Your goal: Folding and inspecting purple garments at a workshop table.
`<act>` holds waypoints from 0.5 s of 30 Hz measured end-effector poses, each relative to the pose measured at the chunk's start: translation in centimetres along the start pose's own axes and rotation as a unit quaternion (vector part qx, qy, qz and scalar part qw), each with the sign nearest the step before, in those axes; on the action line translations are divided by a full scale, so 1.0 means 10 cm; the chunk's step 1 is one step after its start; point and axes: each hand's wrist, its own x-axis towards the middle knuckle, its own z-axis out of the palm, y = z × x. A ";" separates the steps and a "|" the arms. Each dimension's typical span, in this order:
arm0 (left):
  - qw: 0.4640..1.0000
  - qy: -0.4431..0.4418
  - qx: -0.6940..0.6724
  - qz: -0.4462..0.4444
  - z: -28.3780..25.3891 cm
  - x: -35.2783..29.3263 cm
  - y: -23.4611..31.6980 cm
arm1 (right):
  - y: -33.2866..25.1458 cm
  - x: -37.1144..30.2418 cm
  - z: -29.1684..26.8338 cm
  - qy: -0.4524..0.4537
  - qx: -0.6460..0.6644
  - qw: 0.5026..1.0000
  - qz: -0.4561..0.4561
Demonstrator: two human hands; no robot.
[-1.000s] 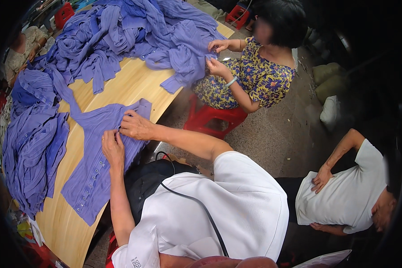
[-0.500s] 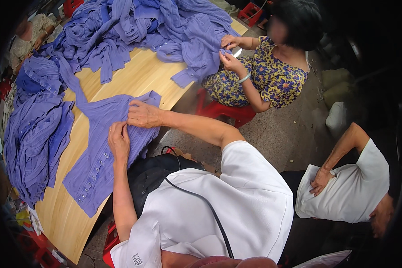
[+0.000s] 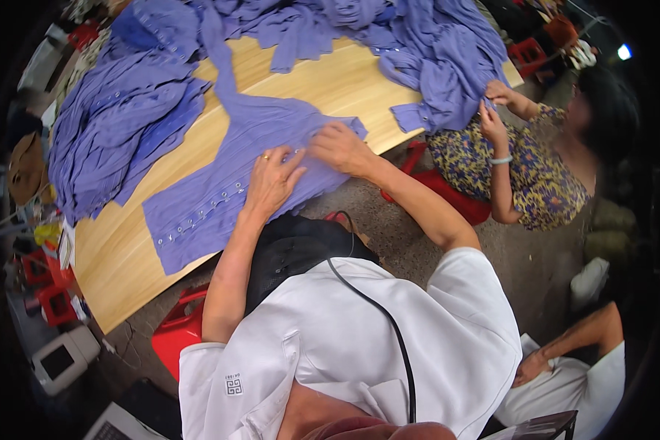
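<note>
A purple ribbed cardigan lies spread along the near edge of the table, its button band running lengthwise with several small round buttons. My left hand, a ring on one finger, rests on the cloth beside the band, thumb and fingers apart. Close by on its right, my right hand has its fingers curled and pinched on the cardigan near the band's upper end. That hand is slightly blurred, and what lies under its fingertips is hidden.
A wooden table carries heaped purple garments at left and along the back. At right a seated co-worker handles another purple garment. Red stools stand nearby. A black cable crosses my white shirt.
The view has shifted, so the table sits higher and further right in the picture. My hands have parted a little, and my left fingers have opened from a pinch.
</note>
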 end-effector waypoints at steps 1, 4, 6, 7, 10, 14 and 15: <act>1.000 -0.002 0.011 0.012 -0.02 -0.01 0.00 | -0.01 -0.04 -0.01 0.009 0.004 0.999 0.033; 0.998 0.007 0.052 -0.024 -0.01 0.02 0.05 | -0.09 -0.12 -0.01 0.012 0.015 0.993 0.119; 0.997 0.005 0.060 -0.057 0.07 0.11 0.09 | -0.12 -0.10 -0.01 -0.007 0.022 0.989 0.145; 0.995 0.005 0.060 -0.074 0.12 0.17 0.08 | -0.14 -0.05 -0.02 -0.007 0.026 0.988 0.154; 0.993 0.054 0.048 -0.099 0.25 0.34 0.16 | -0.14 0.01 -0.05 -0.014 0.020 0.986 0.164; 0.989 0.112 0.051 -0.077 0.35 0.39 0.17 | -0.07 0.04 -0.01 -0.038 -0.035 0.994 0.093; 0.989 0.122 0.040 -0.073 0.37 0.39 0.16 | -0.05 0.05 0.01 -0.044 -0.051 0.995 0.070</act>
